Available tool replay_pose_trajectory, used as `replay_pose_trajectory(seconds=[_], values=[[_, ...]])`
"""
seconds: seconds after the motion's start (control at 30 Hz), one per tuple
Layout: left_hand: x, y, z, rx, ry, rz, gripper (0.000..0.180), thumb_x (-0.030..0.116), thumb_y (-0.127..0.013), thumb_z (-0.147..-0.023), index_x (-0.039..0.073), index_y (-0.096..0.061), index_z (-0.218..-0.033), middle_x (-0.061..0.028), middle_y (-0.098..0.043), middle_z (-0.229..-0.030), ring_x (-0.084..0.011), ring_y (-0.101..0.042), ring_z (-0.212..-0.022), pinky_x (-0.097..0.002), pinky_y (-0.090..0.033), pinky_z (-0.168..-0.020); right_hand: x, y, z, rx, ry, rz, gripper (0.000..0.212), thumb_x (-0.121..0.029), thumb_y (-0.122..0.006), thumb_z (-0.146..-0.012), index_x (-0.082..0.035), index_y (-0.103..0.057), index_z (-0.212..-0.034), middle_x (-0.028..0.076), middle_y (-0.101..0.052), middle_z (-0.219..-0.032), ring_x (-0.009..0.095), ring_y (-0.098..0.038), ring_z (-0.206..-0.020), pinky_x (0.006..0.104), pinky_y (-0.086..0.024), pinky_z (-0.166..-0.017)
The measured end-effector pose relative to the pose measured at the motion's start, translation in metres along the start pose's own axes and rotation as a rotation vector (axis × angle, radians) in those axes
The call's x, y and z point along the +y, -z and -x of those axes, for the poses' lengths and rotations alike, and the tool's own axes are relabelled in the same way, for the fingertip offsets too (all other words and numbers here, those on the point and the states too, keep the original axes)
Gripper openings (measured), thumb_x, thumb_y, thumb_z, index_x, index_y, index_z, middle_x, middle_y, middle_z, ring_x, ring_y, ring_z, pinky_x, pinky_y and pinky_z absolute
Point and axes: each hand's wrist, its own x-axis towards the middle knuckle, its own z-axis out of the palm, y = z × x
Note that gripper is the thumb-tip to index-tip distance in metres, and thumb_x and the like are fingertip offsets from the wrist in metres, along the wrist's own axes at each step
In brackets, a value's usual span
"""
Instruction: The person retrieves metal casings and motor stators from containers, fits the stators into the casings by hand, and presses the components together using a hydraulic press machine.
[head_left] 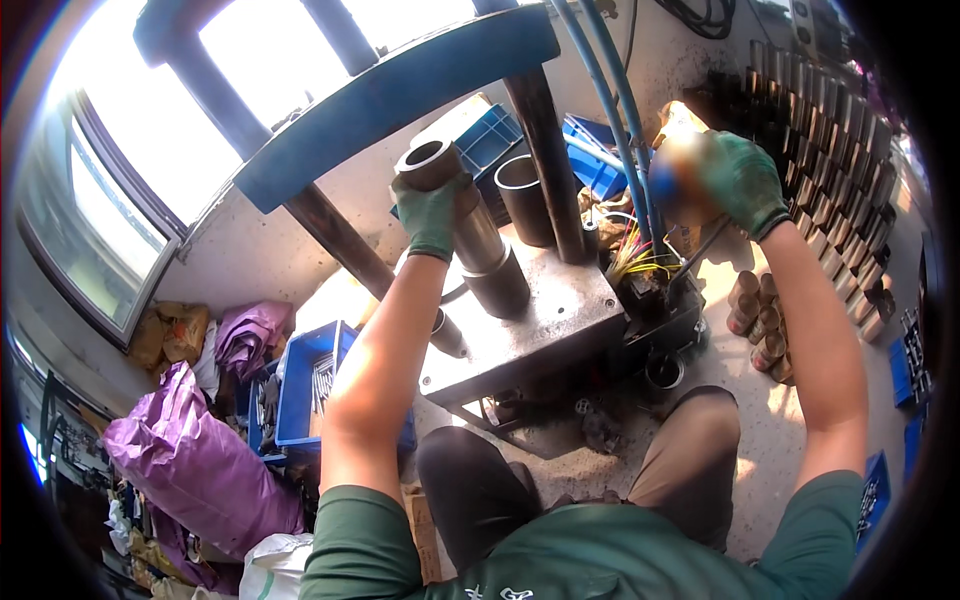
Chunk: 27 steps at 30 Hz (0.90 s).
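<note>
My left hand (430, 215), in a green glove, is closed round a dark hollow metal sleeve (427, 160), which stands in a column on a shiny steel cylinder (478, 238). Below that, a wider dark metal collar (498, 287) rests on the steel press table (560, 300). My right hand (745, 180), gloved too, is stretched out to the right beside the blue hoses. It reaches to a smeared orange and blue thing (685, 180) whose kind I cannot make out. The fingers of that hand are lost in the blur.
A blue press frame (410, 95) with dark posts arches over the table. Another dark metal tube (524, 200) stands behind the column. Loose coloured wires (640, 255) lie right of the table. Stacked metal tubes (830, 150) line the right wall; a blue crate (300, 385) sits left.
</note>
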Motion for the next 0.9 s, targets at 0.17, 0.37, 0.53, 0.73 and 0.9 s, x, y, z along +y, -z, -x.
replay_pose_trajectory(seconds=[0.17,0.37,0.53,0.73,0.9], values=[[-0.011,-0.001,0.032,-0.165,0.07,-0.058,0.089,0.011,-0.099,-0.072,0.0,-0.047,-0.143,-0.0165,-0.065,-0.134,-0.0265,-0.066,-0.123,-0.0369,-0.056,-0.104,0.026,0.002,0.022,0.228,0.44,0.094,0.036,-0.037,-0.074,-0.094,-0.008,-0.076,-0.116,0.019,-0.076,-0.106,0.041,-0.073,-0.101,0.0471,-0.059,-0.087],[-0.056,0.049,0.066,-0.102,-0.053,-0.037,0.094,0.032,-0.094,-0.081,-0.002,-0.045,-0.153,-0.0234,-0.057,-0.149,-0.0347,-0.057,-0.138,-0.0453,-0.047,-0.116,0.009,0.042,0.081,-0.083,0.005,-0.171,0.034,-0.021,-0.072,-0.095,-0.001,-0.073,-0.123,0.019,-0.075,-0.109,0.038,-0.075,-0.096,0.0443,-0.058,-0.084],[-0.1,0.106,0.146,0.315,0.242,-0.729,0.103,0.035,-0.1,-0.071,-0.001,-0.049,-0.154,-0.0276,-0.049,-0.154,-0.0422,-0.051,-0.143,-0.0459,-0.044,-0.12,-0.016,0.087,0.128,-0.485,-0.359,-0.383,0.035,-0.008,-0.061,-0.091,0.002,-0.072,-0.123,0.021,-0.075,-0.093,0.03,-0.074,-0.065,0.0413,-0.061,-0.071],[-0.114,0.124,0.149,0.105,0.541,-0.793,0.067,0.034,-0.096,-0.066,0.001,-0.071,-0.118,-0.018,-0.078,-0.11,-0.0345,-0.076,-0.102,-0.0487,-0.06,-0.097,0.003,0.09,0.134,-0.837,-0.03,-0.102,0.028,-0.014,-0.064,-0.088,-0.01,-0.076,-0.114,0.014,-0.076,-0.094,0.034,-0.073,-0.077,0.0464,-0.06,-0.075],[-0.141,0.126,0.135,0.131,0.19,-0.23,0.069,0.016,-0.095,-0.073,0.005,-0.062,-0.132,-0.0081,-0.073,-0.116,-0.0235,-0.071,-0.108,-0.0387,-0.059,-0.098,0.007,0.086,0.131,-0.911,0.18,0.045,0.026,-0.019,-0.065,-0.086,-0.011,-0.076,-0.109,0.012,-0.078,-0.094,0.03,-0.075,-0.085,0.0434,-0.06,-0.079]])
